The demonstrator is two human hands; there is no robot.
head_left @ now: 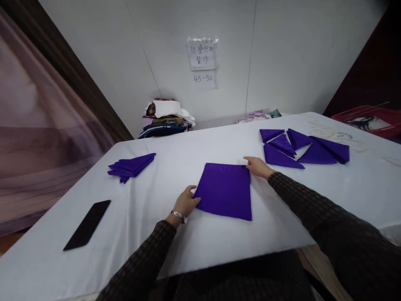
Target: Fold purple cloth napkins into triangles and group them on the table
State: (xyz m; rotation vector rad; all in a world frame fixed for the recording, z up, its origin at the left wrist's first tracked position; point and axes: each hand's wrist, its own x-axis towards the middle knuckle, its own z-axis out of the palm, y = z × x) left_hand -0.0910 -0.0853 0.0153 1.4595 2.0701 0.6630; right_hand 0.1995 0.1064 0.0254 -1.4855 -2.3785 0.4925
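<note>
A purple square cloth napkin (226, 190) lies flat on the white table (175, 167) in front of me. My left hand (186, 202) pinches its near left corner, fingers closed on the fabric. My right hand (257, 166) grips the far right corner. Both arms wear dark checked sleeves, and a watch sits on my left wrist.
Several folded purple triangles (300, 147) lie at the right rear. A small stack of folded purple napkins (131, 166) is at the left. A black phone (87, 224) lies near the left front edge. Piled clothes (166, 118) sit by the wall, a red bin (369, 119) at far right.
</note>
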